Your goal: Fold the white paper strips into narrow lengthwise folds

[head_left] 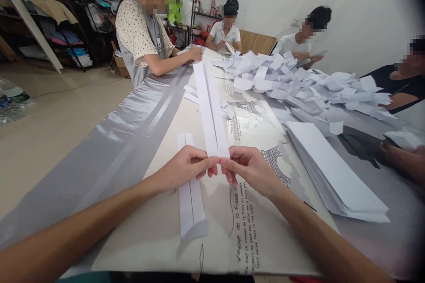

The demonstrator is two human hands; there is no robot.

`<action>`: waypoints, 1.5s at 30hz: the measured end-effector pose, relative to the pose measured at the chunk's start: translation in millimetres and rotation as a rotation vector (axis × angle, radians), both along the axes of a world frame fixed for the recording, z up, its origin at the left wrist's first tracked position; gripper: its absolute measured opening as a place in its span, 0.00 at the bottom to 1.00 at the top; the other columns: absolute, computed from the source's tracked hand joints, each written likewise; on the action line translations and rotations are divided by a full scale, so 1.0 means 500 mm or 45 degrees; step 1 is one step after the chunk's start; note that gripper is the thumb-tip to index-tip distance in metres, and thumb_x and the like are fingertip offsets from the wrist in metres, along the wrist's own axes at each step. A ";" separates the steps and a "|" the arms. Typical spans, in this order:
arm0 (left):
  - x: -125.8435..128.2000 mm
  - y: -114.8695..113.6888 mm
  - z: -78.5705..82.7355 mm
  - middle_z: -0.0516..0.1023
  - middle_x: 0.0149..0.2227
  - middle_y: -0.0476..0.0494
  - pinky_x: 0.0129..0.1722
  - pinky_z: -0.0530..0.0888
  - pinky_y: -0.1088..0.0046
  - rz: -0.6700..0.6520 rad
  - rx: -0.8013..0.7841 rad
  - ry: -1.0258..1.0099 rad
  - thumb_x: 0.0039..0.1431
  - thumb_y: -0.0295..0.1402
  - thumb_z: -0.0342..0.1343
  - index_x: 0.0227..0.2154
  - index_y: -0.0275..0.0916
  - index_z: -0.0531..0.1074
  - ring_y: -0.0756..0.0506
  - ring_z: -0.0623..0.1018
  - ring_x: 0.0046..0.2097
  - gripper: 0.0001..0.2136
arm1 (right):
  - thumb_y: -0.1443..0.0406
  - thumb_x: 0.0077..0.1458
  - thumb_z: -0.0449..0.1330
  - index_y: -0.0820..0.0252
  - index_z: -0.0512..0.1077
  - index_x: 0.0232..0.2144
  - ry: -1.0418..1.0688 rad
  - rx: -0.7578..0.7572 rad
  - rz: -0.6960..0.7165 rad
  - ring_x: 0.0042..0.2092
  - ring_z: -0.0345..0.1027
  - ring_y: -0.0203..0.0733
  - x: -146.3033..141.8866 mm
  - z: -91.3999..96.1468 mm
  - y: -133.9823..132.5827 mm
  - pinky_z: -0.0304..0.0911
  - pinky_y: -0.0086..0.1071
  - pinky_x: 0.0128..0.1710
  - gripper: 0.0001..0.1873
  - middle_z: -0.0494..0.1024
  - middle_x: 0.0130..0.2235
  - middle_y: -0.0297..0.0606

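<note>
My left hand (186,169) and my right hand (249,169) both pinch the near end of a long white folded paper strip (209,106), which reaches away from me over the table. The fingers of both hands are closed on its bottom edge. Under my left hand lies another folded white strip (191,203), flat on the table covering (232,239) printed with Eiffel Tower drawings and French words.
A stack of white sheets (332,172) lies to my right. A big heap of folded papers (299,84) fills the table's far right. Several other people sit around the table; one person's forearm (169,63) rests on its left edge. Shelves stand behind at the left.
</note>
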State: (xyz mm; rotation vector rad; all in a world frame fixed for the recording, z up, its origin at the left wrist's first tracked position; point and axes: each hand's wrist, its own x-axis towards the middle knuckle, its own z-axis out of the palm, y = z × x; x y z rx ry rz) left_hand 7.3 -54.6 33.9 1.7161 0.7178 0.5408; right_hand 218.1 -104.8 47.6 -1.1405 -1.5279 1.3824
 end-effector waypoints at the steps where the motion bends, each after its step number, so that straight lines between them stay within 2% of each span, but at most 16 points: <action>1: -0.001 0.000 0.000 0.69 0.21 0.51 0.28 0.63 0.75 0.004 0.008 0.012 0.67 0.45 0.54 0.25 0.37 0.77 0.52 0.66 0.25 0.19 | 0.55 0.59 0.67 0.61 0.75 0.26 -0.007 -0.001 -0.002 0.22 0.67 0.32 0.000 0.000 0.000 0.64 0.28 0.23 0.16 0.76 0.23 0.32; 8: -0.001 0.005 -0.002 0.67 0.20 0.52 0.27 0.62 0.75 0.007 0.046 0.016 0.66 0.44 0.55 0.24 0.37 0.77 0.52 0.65 0.25 0.20 | 0.54 0.61 0.64 0.60 0.76 0.29 -0.003 -0.053 0.078 0.27 0.71 0.34 0.006 -0.009 0.005 0.68 0.30 0.27 0.16 0.78 0.29 0.35; 11: 0.001 0.006 -0.005 0.66 0.19 0.53 0.27 0.62 0.76 0.025 0.053 0.022 0.65 0.41 0.56 0.23 0.37 0.76 0.52 0.66 0.25 0.17 | 0.53 0.61 0.64 0.60 0.76 0.27 -0.043 -0.081 0.058 0.24 0.69 0.33 0.007 -0.013 0.008 0.66 0.28 0.24 0.17 0.76 0.25 0.33; 16: 0.001 0.007 -0.003 0.65 0.19 0.53 0.27 0.61 0.76 0.048 0.036 0.032 0.65 0.39 0.56 0.23 0.37 0.76 0.53 0.64 0.24 0.17 | 0.54 0.59 0.66 0.60 0.74 0.24 -0.049 -0.013 -0.017 0.20 0.67 0.32 0.006 -0.018 0.010 0.62 0.26 0.20 0.18 0.74 0.21 0.32; 22: -0.002 0.010 -0.004 0.64 0.19 0.54 0.26 0.59 0.76 0.026 0.026 0.038 0.65 0.40 0.56 0.23 0.36 0.76 0.53 0.64 0.24 0.17 | 0.56 0.61 0.64 0.60 0.76 0.26 -0.081 -0.061 0.067 0.22 0.69 0.33 0.017 -0.018 0.016 0.66 0.28 0.23 0.16 0.75 0.22 0.33; 27: -0.001 0.013 -0.009 0.64 0.19 0.54 0.25 0.59 0.76 0.054 0.049 0.057 0.65 0.42 0.57 0.22 0.36 0.75 0.54 0.62 0.23 0.18 | 0.57 0.61 0.64 0.60 0.74 0.25 -0.138 0.004 -0.004 0.21 0.66 0.31 0.021 -0.023 0.021 0.60 0.25 0.20 0.16 0.74 0.22 0.31; 33: -0.001 0.014 -0.003 0.65 0.19 0.53 0.25 0.60 0.76 0.050 0.050 0.036 0.66 0.46 0.55 0.23 0.36 0.76 0.53 0.64 0.24 0.21 | 0.57 0.62 0.64 0.59 0.73 0.25 -0.116 0.122 -0.006 0.19 0.64 0.30 0.018 -0.030 0.018 0.57 0.25 0.18 0.17 0.72 0.20 0.30; 38: -0.001 0.011 0.003 0.67 0.20 0.53 0.25 0.61 0.77 -0.033 0.042 -0.038 0.63 0.42 0.60 0.26 0.36 0.78 0.53 0.64 0.24 0.15 | 0.58 0.62 0.64 0.59 0.74 0.25 -0.060 0.231 0.007 0.19 0.64 0.30 0.017 -0.037 0.013 0.57 0.25 0.17 0.15 0.72 0.21 0.30; 45: 0.001 0.009 -0.001 0.66 0.20 0.53 0.24 0.60 0.77 0.038 0.097 -0.085 0.63 0.41 0.59 0.24 0.35 0.76 0.54 0.62 0.23 0.16 | 0.57 0.63 0.63 0.60 0.76 0.27 -0.041 0.120 0.086 0.20 0.66 0.32 0.014 -0.030 0.018 0.61 0.27 0.19 0.16 0.74 0.22 0.32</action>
